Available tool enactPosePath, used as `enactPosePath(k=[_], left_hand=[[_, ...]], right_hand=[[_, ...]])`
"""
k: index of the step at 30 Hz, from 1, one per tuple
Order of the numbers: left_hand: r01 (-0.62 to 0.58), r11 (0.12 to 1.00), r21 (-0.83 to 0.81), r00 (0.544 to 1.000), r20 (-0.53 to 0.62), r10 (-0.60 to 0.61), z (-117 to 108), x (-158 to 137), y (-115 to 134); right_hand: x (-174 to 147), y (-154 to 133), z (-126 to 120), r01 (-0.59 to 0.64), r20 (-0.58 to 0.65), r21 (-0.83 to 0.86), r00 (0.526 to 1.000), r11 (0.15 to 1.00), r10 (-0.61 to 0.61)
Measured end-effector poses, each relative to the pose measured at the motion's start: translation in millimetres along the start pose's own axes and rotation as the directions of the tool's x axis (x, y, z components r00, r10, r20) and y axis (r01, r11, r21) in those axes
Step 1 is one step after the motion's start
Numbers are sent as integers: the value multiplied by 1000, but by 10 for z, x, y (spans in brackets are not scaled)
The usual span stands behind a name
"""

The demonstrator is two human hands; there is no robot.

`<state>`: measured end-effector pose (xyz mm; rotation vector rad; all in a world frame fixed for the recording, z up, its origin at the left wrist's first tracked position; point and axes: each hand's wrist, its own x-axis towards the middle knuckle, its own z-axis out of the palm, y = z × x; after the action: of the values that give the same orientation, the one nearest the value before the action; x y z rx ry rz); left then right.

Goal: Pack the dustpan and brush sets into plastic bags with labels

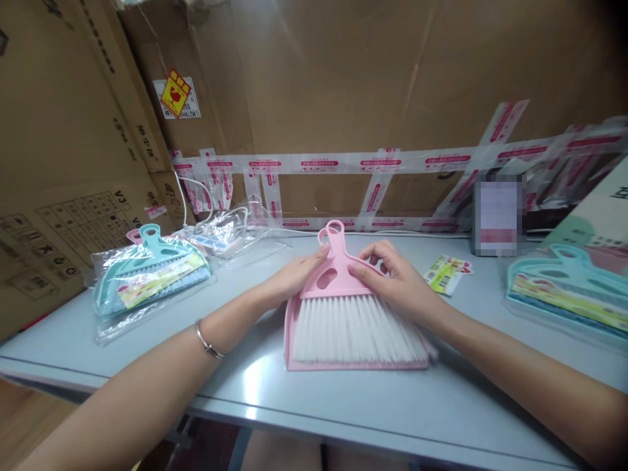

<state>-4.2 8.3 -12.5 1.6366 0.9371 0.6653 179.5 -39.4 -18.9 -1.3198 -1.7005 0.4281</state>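
In the middle of the table lies a pink dustpan (290, 350) with a pink hand brush (350, 284) on top of it, its white bristles spread toward the front edge. My left hand (297, 273) is closed on the left side of the dustpan near the handles; some of its fingers are hidden underneath. The brush's right shoulder is gripped by my right hand (395, 275), thumb on top and fingers curled at the edge. Both handle loops overlap at the top. A printed label card (447, 273) lies just right of my right hand.
A bagged turquoise dustpan-and-brush set (154, 271) lies on the left, another turquoise set (572, 288) on the right. A phone-like device (498, 216) stands at the back right. A power strip (216, 242) with cables sits behind. Cardboard boxes (314, 85) wall off the grey table (235, 405).
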Motion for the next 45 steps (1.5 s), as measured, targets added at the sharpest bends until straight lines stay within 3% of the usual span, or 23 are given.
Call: enactPosePath(k=[8, 13, 16, 18, 23, 26, 37, 45], left_hand=[[-52, 992, 112, 986, 164, 33, 34, -63, 67], [-45, 987, 156, 986, 165, 19, 31, -72, 67], [-25, 982, 185, 989, 150, -3, 19, -65, 51], [-24, 979, 202, 990, 141, -5, 15, -61, 44], [-16, 973, 229, 988, 155, -20, 25, -61, 51], [-14, 959, 284, 990, 137, -26, 37, -59, 52], [-2, 918, 396, 996, 87, -36, 79, -57, 37], [1, 892, 451, 997, 71, -37, 67, -72, 51]], right_hand=[[-85, -53, 39, -133, 159, -82, 977, 988, 145], [-50, -17, 10, -269, 177, -14, 947, 963, 267], [-8, 35, 7, -371, 331, 104, 888, 923, 319], [10, 37, -3, -400, 408, 90, 850, 912, 333], [8, -31, -16, -216, 451, 40, 875, 976, 175], [-3, -28, 10, -169, 454, 15, 879, 985, 144], [-21, -4, 57, -151, 447, -50, 881, 987, 158], [-15, 7, 72, -203, 461, -19, 867, 979, 188]])
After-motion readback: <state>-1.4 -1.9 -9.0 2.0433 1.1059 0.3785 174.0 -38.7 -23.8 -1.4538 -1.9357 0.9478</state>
